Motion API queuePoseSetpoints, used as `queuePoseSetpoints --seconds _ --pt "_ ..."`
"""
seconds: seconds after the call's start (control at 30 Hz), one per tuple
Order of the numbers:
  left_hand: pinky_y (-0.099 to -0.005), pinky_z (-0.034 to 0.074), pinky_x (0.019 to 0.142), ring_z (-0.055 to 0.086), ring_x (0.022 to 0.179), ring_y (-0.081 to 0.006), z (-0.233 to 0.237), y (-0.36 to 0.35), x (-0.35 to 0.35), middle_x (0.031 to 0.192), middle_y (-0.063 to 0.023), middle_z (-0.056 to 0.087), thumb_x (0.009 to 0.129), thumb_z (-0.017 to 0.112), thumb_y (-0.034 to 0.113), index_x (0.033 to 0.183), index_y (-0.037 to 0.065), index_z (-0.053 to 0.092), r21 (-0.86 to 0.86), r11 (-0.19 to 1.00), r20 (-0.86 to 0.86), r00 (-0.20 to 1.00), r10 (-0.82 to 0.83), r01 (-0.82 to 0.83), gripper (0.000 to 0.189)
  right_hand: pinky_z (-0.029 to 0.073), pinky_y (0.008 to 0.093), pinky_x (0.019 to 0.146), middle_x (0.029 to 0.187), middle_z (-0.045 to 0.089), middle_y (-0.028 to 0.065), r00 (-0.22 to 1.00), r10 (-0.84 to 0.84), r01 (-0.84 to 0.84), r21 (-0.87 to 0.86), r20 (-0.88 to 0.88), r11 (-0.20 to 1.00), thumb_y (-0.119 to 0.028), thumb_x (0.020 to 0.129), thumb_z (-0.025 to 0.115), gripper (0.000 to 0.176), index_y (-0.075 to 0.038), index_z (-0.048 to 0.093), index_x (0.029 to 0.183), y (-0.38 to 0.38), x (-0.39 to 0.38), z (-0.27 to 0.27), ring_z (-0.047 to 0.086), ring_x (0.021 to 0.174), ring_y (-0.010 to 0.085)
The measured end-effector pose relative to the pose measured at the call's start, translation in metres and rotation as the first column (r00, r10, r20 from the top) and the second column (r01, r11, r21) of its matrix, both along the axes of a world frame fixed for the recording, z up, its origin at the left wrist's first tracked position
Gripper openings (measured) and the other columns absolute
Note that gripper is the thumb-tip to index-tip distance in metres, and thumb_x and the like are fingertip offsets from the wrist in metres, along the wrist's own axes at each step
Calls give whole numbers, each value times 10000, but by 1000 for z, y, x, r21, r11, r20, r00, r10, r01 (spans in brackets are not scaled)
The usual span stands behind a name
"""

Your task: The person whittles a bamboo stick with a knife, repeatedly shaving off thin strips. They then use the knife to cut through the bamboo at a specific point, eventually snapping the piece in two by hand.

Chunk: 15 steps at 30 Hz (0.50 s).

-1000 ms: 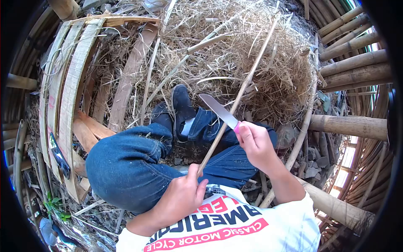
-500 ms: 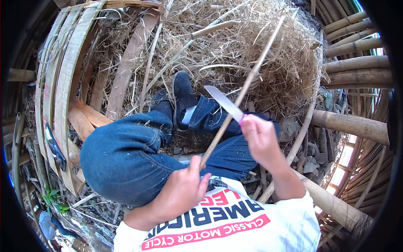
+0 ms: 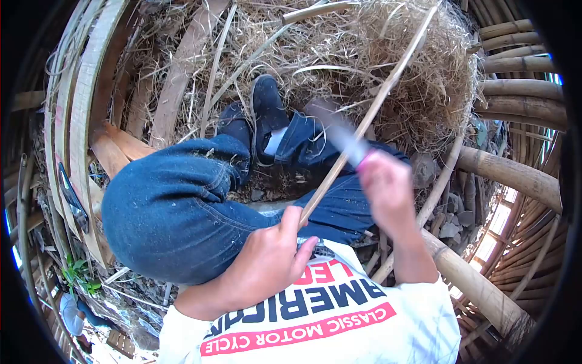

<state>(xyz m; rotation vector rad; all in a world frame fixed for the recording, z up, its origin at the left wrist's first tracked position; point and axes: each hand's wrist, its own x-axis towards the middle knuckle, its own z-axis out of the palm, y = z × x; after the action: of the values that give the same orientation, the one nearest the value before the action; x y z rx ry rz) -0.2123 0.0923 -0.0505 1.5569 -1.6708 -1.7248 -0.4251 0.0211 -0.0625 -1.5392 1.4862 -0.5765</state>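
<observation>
My left hand point(image 3: 270, 261) is closed round the lower end of a long, thin bamboo strip point(image 3: 394, 79), close to my waist. The strip slants up and away to the right, over my jeans and the heap of shavings. In my right hand point(image 3: 386, 188) is a knife with a pink handle, its blade point(image 3: 342, 136) smeared by motion. The blade crosses the strip partway along its length and seems to touch it, though the blur hides the exact contact. My right fingers are blurred but wrapped round the handle.
Pale shavings point(image 3: 339, 54) cover the ground ahead, round my dark shoes point(image 3: 268, 100). Wooden planks point(image 3: 88, 115) stand at the left, with a phone point(image 3: 73, 191) against them. Thick bamboo poles point(image 3: 509, 176) lie at the right. A person point(image 3: 73, 315) shows at the lower left.
The view has shifted, so the surroundings sit higher in the picture. The knife and my right hand have become blurred with movement along the strip. My left hand keeps its hold.
</observation>
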Motion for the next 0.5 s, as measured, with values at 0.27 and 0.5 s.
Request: queuePoseSetpoints --seconds 0.27,0.5 --pt "-385 434 486 570 490 -305 2 -2 -1 549 -114 492 859 670 119 1033 -12 449 -12 999 -41 999 35 -35 310 335 256 483 597 465 18 1000 -13 13 -48 -12 999 -265 1012 474 366 0 562 776 -5 -5 -3 426 547 75" --pt "-303 353 464 424 458 -139 12 -12 5 538 -53 430 860 680 129 952 9 443 205 978 -153 985 79 -47 282 293 219 486 627 432 -30 991 -134 134 -141 14 981 -300 1019 466 356 -12 552 827 -22 -16 7 371 564 33"
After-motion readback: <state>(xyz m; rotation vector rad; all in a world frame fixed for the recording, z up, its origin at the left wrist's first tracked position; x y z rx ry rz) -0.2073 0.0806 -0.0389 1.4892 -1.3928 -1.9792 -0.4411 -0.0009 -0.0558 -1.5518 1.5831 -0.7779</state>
